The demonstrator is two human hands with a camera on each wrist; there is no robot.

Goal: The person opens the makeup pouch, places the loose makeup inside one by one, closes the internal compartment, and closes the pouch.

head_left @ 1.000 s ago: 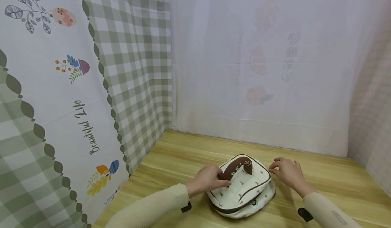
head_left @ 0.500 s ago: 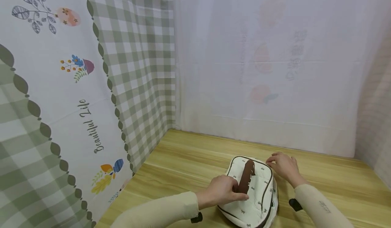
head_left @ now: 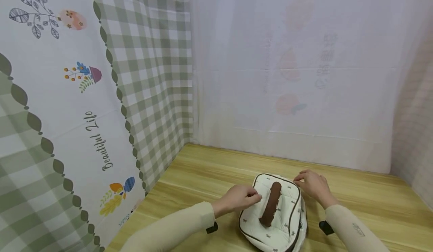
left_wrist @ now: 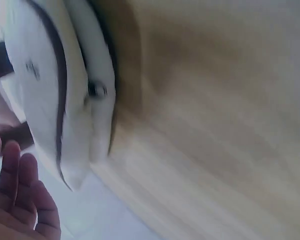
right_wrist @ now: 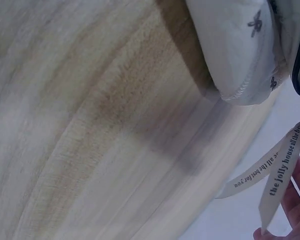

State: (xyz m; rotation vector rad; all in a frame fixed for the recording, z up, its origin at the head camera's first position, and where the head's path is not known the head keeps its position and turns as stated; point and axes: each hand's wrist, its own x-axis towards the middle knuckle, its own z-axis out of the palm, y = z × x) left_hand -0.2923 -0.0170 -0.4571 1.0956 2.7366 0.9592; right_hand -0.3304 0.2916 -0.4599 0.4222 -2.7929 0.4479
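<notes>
A small white bag (head_left: 252, 224) with a bow print and dark brown piping lies on the table, its brown handle (head_left: 271, 205) standing up across the top. My left hand (head_left: 238, 198) hovers at the bag's left side, fingers loosely bent with nothing in them, beside the handle. In the left wrist view those fingers (left_wrist: 25, 187) are just below the handle's end. My right hand (head_left: 314, 186) is at the bag's far right corner, finger and thumb pinching a printed ribbon (right_wrist: 285, 167) at the zip's edge. The pinch itself is partly cut off in the right wrist view.
The wood-grain table (head_left: 203, 169) extends around the bag. A green-and-white checked cloth (head_left: 149, 75) hangs along the left, and a pale cloth (head_left: 236, 94) hangs behind. A small metal zip pull (left_wrist: 97, 90) shows on the bag's side.
The left hand has let go of the brown handle and drawn back to the left. The bag has turned and moved nearer. The right hand stays at its far right corner.
</notes>
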